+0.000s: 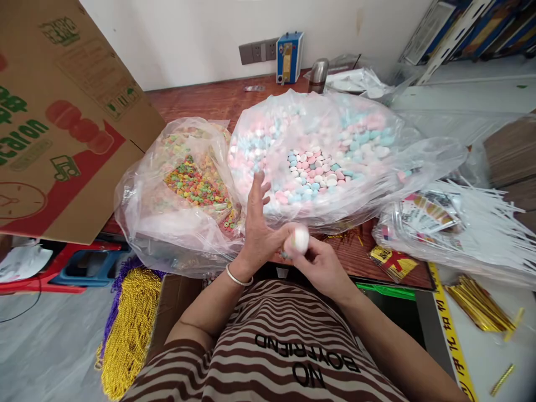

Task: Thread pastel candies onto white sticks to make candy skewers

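My right hand (324, 271) pinches a small white round object (300, 240) in front of my belly. Motion blurs it, so its exact kind cannot be made out. Beside it, my left hand (260, 237) is open, fingers stretched upward, with the thumb reaching to the object's edge. Just beyond the hands lies a large clear plastic bag of pink, white and blue candies (316, 170), its top opened. Left of it, another opened plastic bag holds colourful ring-shaped cereal (199, 184).
A cardboard box (84, 111) stands at the left, with yellow bead strands (129, 335) below. At right lie a bag of white sticks (481, 229), a gold packet (391, 262) and gold ties (479, 301). A blue box (290, 58) and a metal flask (319, 75) stand by the wall.
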`<state>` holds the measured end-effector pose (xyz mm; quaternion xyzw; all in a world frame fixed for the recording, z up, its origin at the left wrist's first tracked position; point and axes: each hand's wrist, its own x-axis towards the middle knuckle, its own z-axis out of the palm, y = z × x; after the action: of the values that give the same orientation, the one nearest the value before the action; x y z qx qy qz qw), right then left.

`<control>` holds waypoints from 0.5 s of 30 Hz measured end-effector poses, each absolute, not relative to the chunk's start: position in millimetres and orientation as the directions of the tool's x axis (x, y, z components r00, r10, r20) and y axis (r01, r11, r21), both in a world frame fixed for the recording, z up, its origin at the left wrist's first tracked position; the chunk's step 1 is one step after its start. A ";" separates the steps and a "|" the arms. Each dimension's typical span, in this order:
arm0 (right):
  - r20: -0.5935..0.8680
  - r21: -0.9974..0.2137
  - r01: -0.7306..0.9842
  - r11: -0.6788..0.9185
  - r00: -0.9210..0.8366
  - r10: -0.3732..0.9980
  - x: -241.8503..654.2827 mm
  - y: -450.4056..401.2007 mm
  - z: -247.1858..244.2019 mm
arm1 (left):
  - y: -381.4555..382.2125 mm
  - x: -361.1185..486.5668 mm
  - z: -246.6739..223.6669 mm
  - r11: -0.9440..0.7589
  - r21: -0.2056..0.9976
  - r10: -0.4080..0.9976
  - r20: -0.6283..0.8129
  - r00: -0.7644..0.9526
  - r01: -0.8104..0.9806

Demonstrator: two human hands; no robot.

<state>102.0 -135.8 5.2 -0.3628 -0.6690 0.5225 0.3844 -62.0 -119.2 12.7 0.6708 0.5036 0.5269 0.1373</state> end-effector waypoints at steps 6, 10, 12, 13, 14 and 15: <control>0.040 -0.999 0.005 0.046 -0.432 0.901 84.4 -126.6 -5.9 | -141.3 -85.3 19.7 -0.314 0.889 0.944 0.256 0.208 0.334; 0.236 -0.958 0.002 0.288 -0.569 0.788 47.5 -135.9 3.1 | -188.3 -127.1 29.4 -0.079 0.950 0.975 0.011 0.222 0.304; 0.328 -0.916 -0.044 0.399 -0.657 0.679 26.3 -144.7 5.0 | -224.3 -155.7 37.3 0.022 0.936 0.999 -0.038 0.038 0.352; 0.355 -0.896 -0.060 0.440 -0.690 0.630 17.4 -148.9 4.4 | -245.1 -171.0 40.6 0.066 0.923 0.995 -0.032 -0.094 0.379; 0.371 -0.882 -0.071 0.466 -0.716 0.592 10.3 -152.4 2.7 | -267.4 -186.2 42.9 0.118 0.905 0.975 -0.027 -0.222 0.410; 0.374 -0.875 -0.079 0.477 -0.737 0.564 5.1 -154.9 0.4 | -290.4 -200.3 43.9 0.194 0.874 0.942 -0.039 -0.332 0.446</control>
<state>5.1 -154.9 0.4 -0.1526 -0.7938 0.4880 0.3293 -200.3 -290.4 43.9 0.4896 0.7090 0.4043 0.3068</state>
